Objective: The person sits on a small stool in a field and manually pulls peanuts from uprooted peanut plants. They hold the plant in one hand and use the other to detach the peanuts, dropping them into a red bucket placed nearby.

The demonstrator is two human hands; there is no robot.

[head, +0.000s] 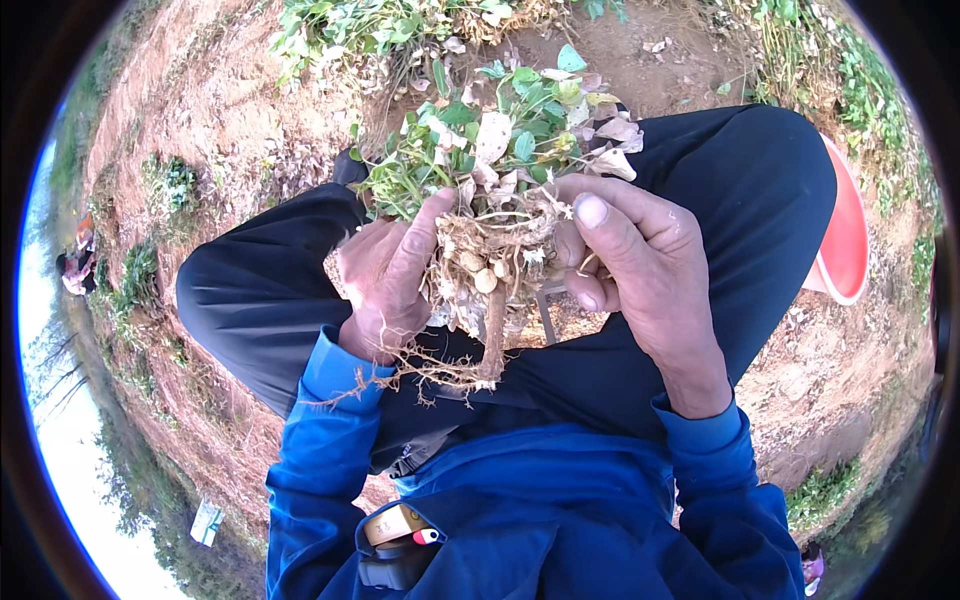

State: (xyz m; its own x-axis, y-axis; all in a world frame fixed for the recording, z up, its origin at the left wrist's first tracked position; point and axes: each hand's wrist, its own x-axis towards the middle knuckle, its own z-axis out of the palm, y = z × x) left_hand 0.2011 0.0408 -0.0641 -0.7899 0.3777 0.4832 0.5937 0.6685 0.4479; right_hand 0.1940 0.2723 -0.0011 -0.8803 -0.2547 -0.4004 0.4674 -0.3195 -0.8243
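Observation:
An uprooted peanut plant (525, 142) is held up over my lap, its leafy top pointing away from me. My left hand (390, 270) is closed around it from the left, with the thumb lying along the root mass. Pale round peanut pods (485, 280) hang among tangled, soil-dusted roots (495, 229). The thick taproot (493, 337) reaches down towards my body, and fine rootlets spread over my left cuff. On the right side of the tangle, the thumb and fingers of my right hand (637, 255) take hold of the roots. Whether its curled fingers also hide a pod is unclear.
Beside my right knee stands a red plastic bucket (844, 225). More green plants (390, 30) lie on the dry soil ahead. Far left, people (79, 259) are in the field, and a white box (206, 523) sits lower down. My jacket pocket holds small items (397, 547).

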